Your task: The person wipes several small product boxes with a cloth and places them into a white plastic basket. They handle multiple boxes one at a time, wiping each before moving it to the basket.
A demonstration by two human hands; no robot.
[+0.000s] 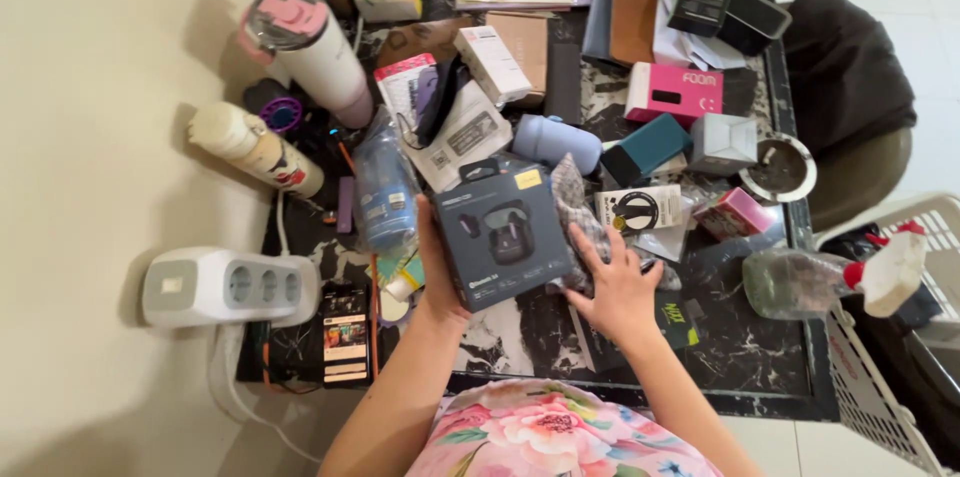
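My left hand (437,272) grips the left edge of a dark grey earbuds box (503,232), holding it just above a cluttered black marble table (745,347). Next to the box's right edge, my right hand (615,287) lies with spread fingers on a grey patterned cloth pouch (577,207). A clear plastic water bottle (383,192) lies just left of the box. A small white box with a black ring picture (640,207) sits to the right of the pouch.
A white power strip tower (225,287) stands on the floor at left. A pink-lidded tumbler (305,47), a spray can (255,147), a pink box (675,92), a teal box (650,147), an ashtray (780,169) and a spray bottle (830,277) crowd the table. A white basket (900,357) stands right.
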